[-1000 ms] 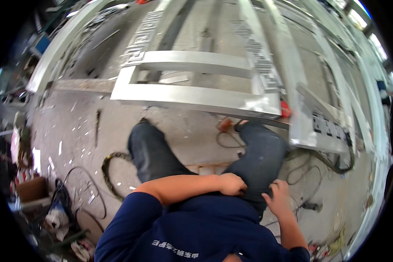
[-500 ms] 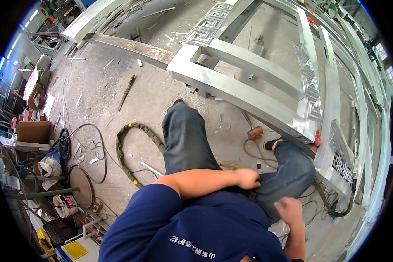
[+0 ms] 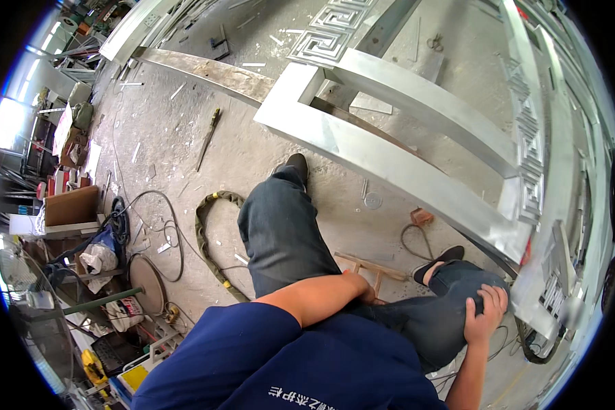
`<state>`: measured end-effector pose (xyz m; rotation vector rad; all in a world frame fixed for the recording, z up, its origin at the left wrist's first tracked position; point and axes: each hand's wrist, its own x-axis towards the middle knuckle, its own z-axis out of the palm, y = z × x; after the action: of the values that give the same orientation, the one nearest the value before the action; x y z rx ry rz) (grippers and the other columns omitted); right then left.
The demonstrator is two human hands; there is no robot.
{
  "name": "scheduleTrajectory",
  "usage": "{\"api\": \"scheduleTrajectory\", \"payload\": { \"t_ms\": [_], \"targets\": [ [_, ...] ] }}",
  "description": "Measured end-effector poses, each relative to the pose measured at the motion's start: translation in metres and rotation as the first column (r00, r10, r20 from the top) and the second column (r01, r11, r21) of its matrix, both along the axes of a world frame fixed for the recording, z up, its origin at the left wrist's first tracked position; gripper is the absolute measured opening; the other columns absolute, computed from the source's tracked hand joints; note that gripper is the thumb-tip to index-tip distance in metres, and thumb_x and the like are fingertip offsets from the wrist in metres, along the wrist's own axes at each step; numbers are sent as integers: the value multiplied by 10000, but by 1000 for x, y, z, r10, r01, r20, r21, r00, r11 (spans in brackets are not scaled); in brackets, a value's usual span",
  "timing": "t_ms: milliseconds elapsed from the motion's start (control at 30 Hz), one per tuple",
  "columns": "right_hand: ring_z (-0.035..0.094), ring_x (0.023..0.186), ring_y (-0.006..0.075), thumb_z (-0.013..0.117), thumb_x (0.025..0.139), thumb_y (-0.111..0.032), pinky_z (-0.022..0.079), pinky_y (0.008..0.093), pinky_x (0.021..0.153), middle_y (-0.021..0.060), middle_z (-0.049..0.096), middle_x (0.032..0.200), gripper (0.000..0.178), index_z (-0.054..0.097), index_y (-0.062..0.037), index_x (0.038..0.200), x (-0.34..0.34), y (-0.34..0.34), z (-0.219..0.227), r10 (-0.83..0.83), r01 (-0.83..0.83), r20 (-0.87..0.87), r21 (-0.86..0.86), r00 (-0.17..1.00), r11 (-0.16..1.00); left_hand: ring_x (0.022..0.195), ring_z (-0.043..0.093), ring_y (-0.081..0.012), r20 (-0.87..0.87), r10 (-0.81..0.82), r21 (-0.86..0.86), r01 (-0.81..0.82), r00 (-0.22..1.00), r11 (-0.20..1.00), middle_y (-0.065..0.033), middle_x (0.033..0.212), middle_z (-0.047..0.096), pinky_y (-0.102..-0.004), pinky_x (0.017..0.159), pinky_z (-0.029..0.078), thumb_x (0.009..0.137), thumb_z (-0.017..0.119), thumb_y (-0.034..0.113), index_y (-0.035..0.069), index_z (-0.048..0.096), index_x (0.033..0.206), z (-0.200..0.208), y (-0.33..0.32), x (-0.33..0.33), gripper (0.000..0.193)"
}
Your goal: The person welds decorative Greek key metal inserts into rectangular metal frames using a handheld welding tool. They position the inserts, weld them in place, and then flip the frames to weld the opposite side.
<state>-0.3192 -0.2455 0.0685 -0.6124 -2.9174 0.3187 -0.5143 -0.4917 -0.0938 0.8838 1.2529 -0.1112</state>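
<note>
My left hand hangs between my thighs, just above a low wooden stool. Its fingers point down and are mostly hidden, so whether it grips the stool does not show. With fingers spread, my right hand lies on my right knee and holds nothing. In front of my legs, a silver metal frame of square tubes runs from upper left to lower right. Greek-key panels are set in it. Neither hand touches the frame.
A mallet with a reddish-brown head lies on the floor near my right shoe. A green sleeved hose loops beside my left leg. Scraps litter the concrete floor. At left stand a round disc and a cardboard box.
My right hand has gone from raised above my lap to resting on my right knee. My left hand has lowered toward the stool, which shows more now. The view has shifted and my legs have moved.
</note>
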Motion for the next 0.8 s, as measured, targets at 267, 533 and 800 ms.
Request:
{"api": "scheduleTrajectory", "payload": {
  "t_ms": [267, 533, 800],
  "targets": [
    [562, 1104, 389, 675, 866, -258, 370, 536, 1080, 122, 686, 1054, 258, 661, -18, 959, -27, 32, 5, -16, 30, 88, -154, 996, 988, 1467, 381, -365, 103, -24, -124, 37, 994, 992, -185, 1542, 476, -457, 1197, 291, 920, 324, 836, 70, 536, 1465, -24, -2, -21, 964],
    [624, 1080, 356, 724, 776, -137, 381, 530, 1105, 110, 723, 1022, 163, 690, -47, 908, -38, 6, 5, -69, 60, -93, -99, 993, 993, 1343, 516, -337, 91, -117, -267, 137, 989, 954, -184, 1435, 576, -473, 1138, 343, 946, 379, 779, 49, 614, 1356, -108, -39, -51, 869],
    [669, 1074, 285, 757, 808, -180, 406, 486, 1106, 81, 742, 977, 147, 711, -54, 869, -32, -36, -5, -231, 250, -320, 19, 919, 968, 1156, 649, -387, -332, -247, 126, 302, 910, 945, -218, 1230, 694, -470, 1008, 486, 946, 509, 683, 18, 664, 1281, -27, -13, -92, 761]
  ]
}}
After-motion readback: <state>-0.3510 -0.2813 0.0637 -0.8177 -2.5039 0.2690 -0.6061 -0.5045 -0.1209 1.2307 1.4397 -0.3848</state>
